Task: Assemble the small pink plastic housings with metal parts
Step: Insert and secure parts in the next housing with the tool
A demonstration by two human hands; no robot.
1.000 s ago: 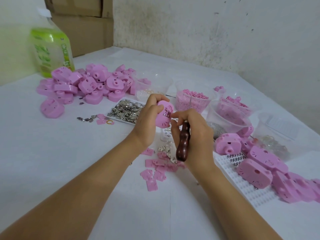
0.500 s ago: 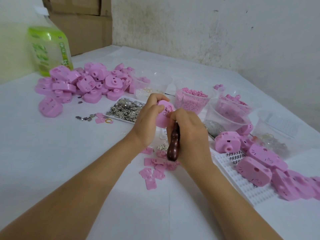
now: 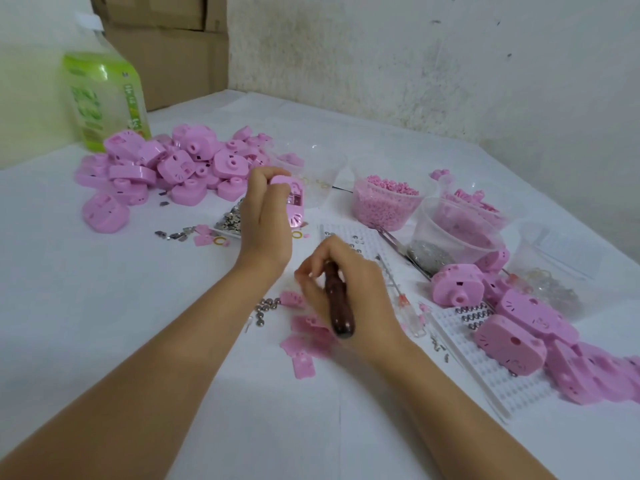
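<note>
Now the left hand (image 3: 265, 216) is raised above the white table (image 3: 104, 323), a little above the middle of the view. Its fingers and thumb are curled round one pink housing (image 3: 295, 202). The housing shows at the hand's 2 o'clock, past the knuckles, with its open side turned to the right. Silvery metal shows inside the opening, too small to make out.

The right hand (image 3: 349, 292) lies at about 5 o'clock from the left one, well apart from the housing and low over the table. Its fingers are closed round a dark wooden tool handle (image 3: 338, 310), whose rounded butt points to 6 o'clock; the working tip is hidden under the fingers. I cannot tell whether the fingertips also pinch something small.

Just under that hand, at its 7 o'clock, lie flat pink plates (image 3: 302, 362), and at its 9 o'clock a few round metal pieces (image 3: 265, 306). A tray of shiny metal parts (image 3: 230, 219) lies half hidden behind the left hand.

At 10 o'clock in the view lies a heap of pink housings (image 3: 166, 168), with a green bottle (image 3: 104, 98) behind it. At 2 o'clock stands a tub of pink pellets (image 3: 384, 206). At 4 o'clock more housings (image 3: 512, 344) rest on a white perforated tray (image 3: 485, 375).
</note>
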